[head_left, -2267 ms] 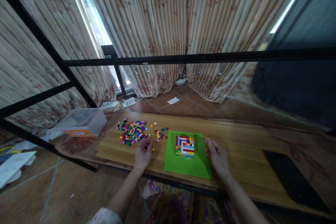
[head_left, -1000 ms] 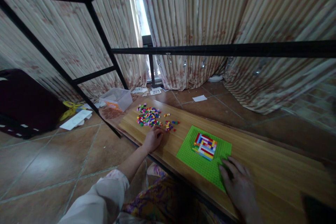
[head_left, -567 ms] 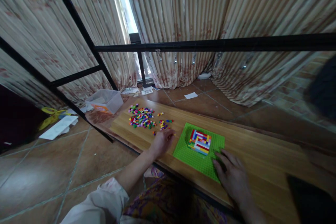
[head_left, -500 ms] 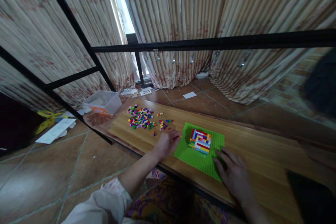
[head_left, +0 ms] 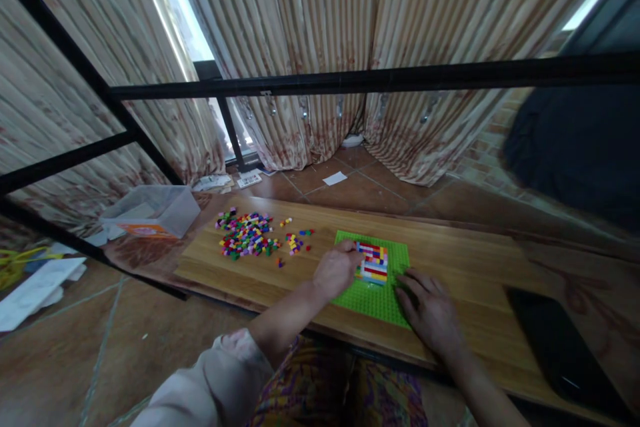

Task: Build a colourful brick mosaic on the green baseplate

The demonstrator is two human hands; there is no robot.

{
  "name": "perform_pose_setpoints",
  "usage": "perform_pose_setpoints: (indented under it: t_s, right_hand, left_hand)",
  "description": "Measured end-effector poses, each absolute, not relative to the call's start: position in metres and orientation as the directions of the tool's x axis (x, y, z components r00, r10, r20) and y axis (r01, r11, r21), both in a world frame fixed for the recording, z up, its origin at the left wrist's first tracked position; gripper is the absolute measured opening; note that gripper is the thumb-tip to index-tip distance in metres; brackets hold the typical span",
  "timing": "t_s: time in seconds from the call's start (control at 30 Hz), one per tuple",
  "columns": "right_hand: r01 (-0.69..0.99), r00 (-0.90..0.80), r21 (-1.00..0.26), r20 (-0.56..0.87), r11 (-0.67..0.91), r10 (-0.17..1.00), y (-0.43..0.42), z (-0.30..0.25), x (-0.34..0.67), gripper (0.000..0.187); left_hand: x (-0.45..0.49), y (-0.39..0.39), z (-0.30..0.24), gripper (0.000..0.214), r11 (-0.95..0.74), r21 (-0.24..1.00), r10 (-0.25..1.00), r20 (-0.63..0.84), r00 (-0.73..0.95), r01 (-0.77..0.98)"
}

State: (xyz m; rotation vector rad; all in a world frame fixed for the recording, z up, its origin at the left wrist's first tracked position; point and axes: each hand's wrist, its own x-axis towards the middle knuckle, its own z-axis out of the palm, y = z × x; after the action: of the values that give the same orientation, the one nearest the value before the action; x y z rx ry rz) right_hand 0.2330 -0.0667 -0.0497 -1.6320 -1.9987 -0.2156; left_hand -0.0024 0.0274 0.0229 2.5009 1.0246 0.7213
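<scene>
While my right hand [head_left: 426,305] sits splayed at the green baseplate [head_left: 367,305], my left hand [head_left: 335,271] reaches the brick stack [head_left: 376,268]; can't tell its grip.

Green studded baseplate [head_left: 373,305] lying flat on the wooden tabletop [head_left: 480,287], squarish brick build [head_left: 375,266] (super stripy, red/white/yellow) on top, one side partly hidden.

Reaches forward and inward with a bare left forearm [head_left: 287,320] below a loose, pale cloth sleeve [head_left: 215,377]. Turns the back of the bare left hand [head_left: 337,271] upward, fingers curled and extended toward the right, any pinch too small to make out. Angles a bare right forearm [head_left: 477,377] forward and leftward. Spreads the bare right hand [head_left: 433,310] palm down, fingers loosely bent, thumb apart, near the left but not touching.
</scene>
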Motion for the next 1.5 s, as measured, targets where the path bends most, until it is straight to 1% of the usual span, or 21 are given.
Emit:
perform_pose_setpoints:
  t_s: [0.1, 0.3, 0.47, 0.67, 0.87, 1.0, 1.07, 1.13, 1.23, 1.33, 1.4, 1.5]
  right_hand:
    - [0.941, -0.116, -0.22, 0.503, 0.257, 0.856, -0.067, -0.05, 0.233, 0.033]
    - [0.933, -0.096, -0.255, 0.508, 0.255, 0.856, -0.067, -0.049, 0.232, 0.032]
    - [0.925, -0.083, -0.281, 0.507, 0.255, 0.858, -0.068, -0.048, 0.231, 0.032]
    - [0.923, -0.075, -0.291, 0.507, 0.253, 0.858, -0.068, -0.048, 0.231, 0.031]
    - [0.926, -0.088, -0.278, 0.5, 0.257, 0.861, -0.069, -0.046, 0.231, 0.031]
    - [0.927, -0.078, -0.286, 0.489, 0.244, 0.869, -0.069, -0.046, 0.231, 0.032]
    - [0.926, -0.075, -0.289, 0.485, 0.241, 0.871, -0.069, -0.046, 0.231, 0.032]
    - [0.927, -0.073, -0.289, 0.485, 0.239, 0.872, -0.069, -0.046, 0.231, 0.032]
    - [0.932, -0.076, -0.276, 0.482, 0.233, 0.873, -0.07, -0.046, 0.231, 0.032]
    - [0.935, -0.08, -0.269, 0.478, 0.233, 0.875, -0.07, -0.046, 0.232, 0.033]
    - [0.933, -0.078, -0.277, 0.473, 0.232, 0.878, -0.07, -0.046, 0.232, 0.034]
    - [0.93, -0.068, -0.29, 0.466, 0.225, 0.882, -0.071, -0.046, 0.233, 0.034]
  left_hand:
    - [0.001, 0.026, 0.023, 0.025, -0.669, 0.47, 0.736, 0.317, 0.597, 0.575]
    - [0.005, 0.021, 0.011, 0.025, -0.595, 0.608, 0.797, 0.365, 0.48, 0.526]
    - [0.009, 0.016, 0.001, 0.022, -0.572, 0.646, 0.819, 0.418, 0.393, 0.506]
    - [0.009, 0.012, 0.003, 0.022, -0.594, 0.634, 0.805, 0.472, 0.36, 0.496]
    - [0.009, 0.01, -0.005, 0.022, -0.593, 0.585, 0.8, 0.505, 0.324, 0.553]
    - [0.009, 0.009, -0.005, 0.02, -0.556, 0.585, 0.822, 0.494, 0.285, 0.59]
    - [0.009, 0.008, -0.003, 0.018, -0.564, 0.587, 0.818, 0.494, 0.295, 0.581]
    - [0.011, 0.008, -0.001, 0.016, -0.555, 0.623, 0.826, 0.49, 0.277, 0.552]
    - [0.017, 0.01, -0.001, 0.013, -0.446, 0.773, 0.89, 0.436, 0.134, 0.451]
    - [0.025, 0.012, -0.006, 0.01, -0.271, 0.918, 0.958, 0.285, -0.008, 0.291]
    - [0.029, 0.014, -0.01, 0.013, -0.156, 0.965, 0.984, 0.171, -0.057, 0.209]
    - [0.033, 0.017, -0.014, 0.018, 0.002, 0.996, 0.996, 0.006, -0.093, 0.085]
